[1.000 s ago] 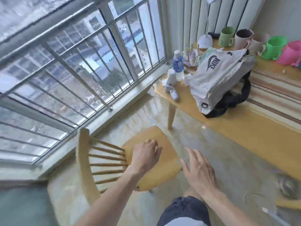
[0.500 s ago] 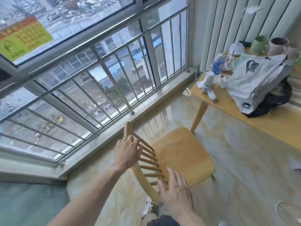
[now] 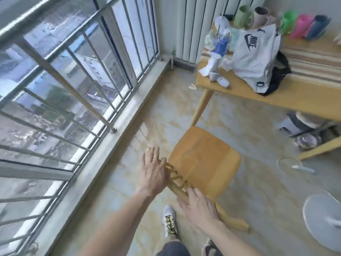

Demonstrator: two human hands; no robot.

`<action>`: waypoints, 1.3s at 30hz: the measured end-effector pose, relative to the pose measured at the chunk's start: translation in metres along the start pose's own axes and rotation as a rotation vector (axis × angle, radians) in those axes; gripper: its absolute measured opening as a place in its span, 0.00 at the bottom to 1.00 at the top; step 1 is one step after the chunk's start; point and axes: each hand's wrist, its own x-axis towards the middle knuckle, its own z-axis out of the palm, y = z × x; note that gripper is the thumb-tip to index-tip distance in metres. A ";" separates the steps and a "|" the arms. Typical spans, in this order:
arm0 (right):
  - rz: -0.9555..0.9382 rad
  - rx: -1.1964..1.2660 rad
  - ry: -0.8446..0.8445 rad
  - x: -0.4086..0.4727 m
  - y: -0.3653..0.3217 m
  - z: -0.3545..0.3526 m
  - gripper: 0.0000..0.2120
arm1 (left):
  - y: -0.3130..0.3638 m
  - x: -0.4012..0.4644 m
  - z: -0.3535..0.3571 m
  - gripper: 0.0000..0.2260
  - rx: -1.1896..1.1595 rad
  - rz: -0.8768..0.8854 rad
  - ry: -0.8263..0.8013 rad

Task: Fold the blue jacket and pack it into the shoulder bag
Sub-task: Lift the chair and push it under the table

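The shoulder bag, white with a dark logo and a black strap, lies on the wooden table at the upper right. No blue jacket is in view. A wooden chair stands on the floor in front of me, its spindle back toward me. My left hand rests with spread fingers on the left end of the backrest. My right hand lies flat over the backrest rail farther right. Neither hand holds anything.
A barred window runs along the left and a white radiator stands at the back. Several mugs, a bottle and tissues crowd the table's far end. A fan base and a racket lie on the floor at right.
The view has swung right and down. Both hands have come down onto the chair's backrest, which now points toward me.
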 end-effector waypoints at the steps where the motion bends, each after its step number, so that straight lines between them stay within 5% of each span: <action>1: 0.016 -0.004 0.008 0.001 0.002 0.000 0.28 | -0.001 0.002 0.000 0.24 -0.065 -0.065 0.002; 6: 0.110 0.045 0.173 -0.025 0.010 0.010 0.42 | 0.013 0.004 -0.004 0.36 -0.662 -0.356 -0.112; 13: 0.745 0.304 0.757 -0.037 0.031 0.036 0.20 | 0.024 0.012 -0.003 0.48 -1.111 -0.749 -0.076; 17: 1.115 0.949 0.873 -0.029 0.031 0.020 0.43 | 0.025 0.021 -0.004 0.31 -1.235 -0.944 -0.158; 20: 1.352 1.661 0.904 -0.030 0.032 0.006 0.33 | 0.023 0.020 -0.022 0.17 -1.491 -1.037 -0.408; 22: 1.327 1.993 0.766 -0.032 0.036 -0.001 0.15 | 0.028 0.015 -0.039 0.12 -1.611 -0.995 -0.560; 24: 1.207 2.179 0.564 -0.038 0.043 -0.003 0.08 | 0.032 0.012 -0.044 0.12 -1.613 -0.920 -0.601; 31: 0.891 2.458 0.394 -0.052 0.072 0.004 0.28 | 0.039 0.007 -0.035 0.13 -1.598 -0.975 -0.556; 35: 0.764 2.461 0.330 -0.050 0.114 -0.018 0.18 | 0.077 0.015 -0.057 0.16 -1.689 -0.947 -0.556; 39: 0.650 2.329 0.250 -0.047 0.176 -0.063 0.08 | 0.123 0.035 -0.070 0.09 -1.757 -0.928 -0.515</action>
